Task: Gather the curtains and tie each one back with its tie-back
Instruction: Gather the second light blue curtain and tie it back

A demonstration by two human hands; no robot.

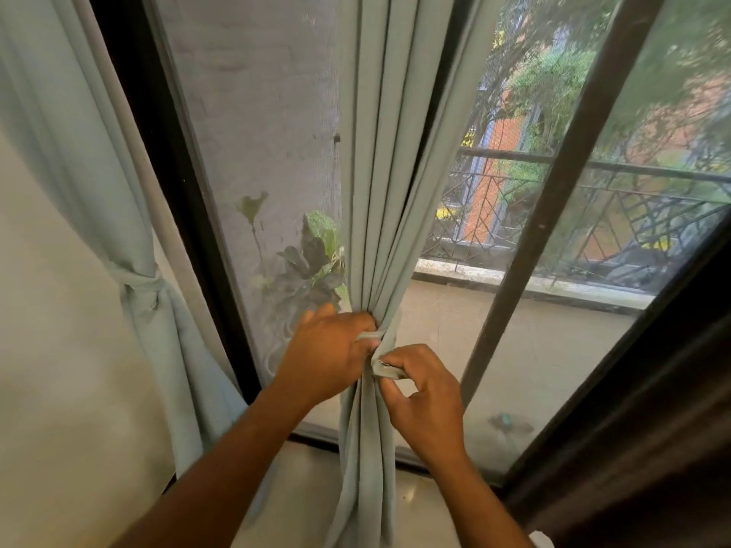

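Observation:
A pale green curtain [379,172] hangs in the middle of the window, gathered into a narrow bunch at waist height. My left hand [328,350] grips the bunch from the left, with a strip of the matching tie-back [385,367] running across its fingers. My right hand [423,393] pinches the loose end of that tie-back just right of the bunch. At the left a second pale green curtain [99,172] hangs against the wall, cinched by a knotted tie-back [140,284].
A dark window frame [174,191] and a dark upright bar [553,199] flank the middle curtain. Behind the mesh screen are potted plants [308,263], a balcony railing [593,215] and trees. A dark curtain or frame [652,429] fills the lower right.

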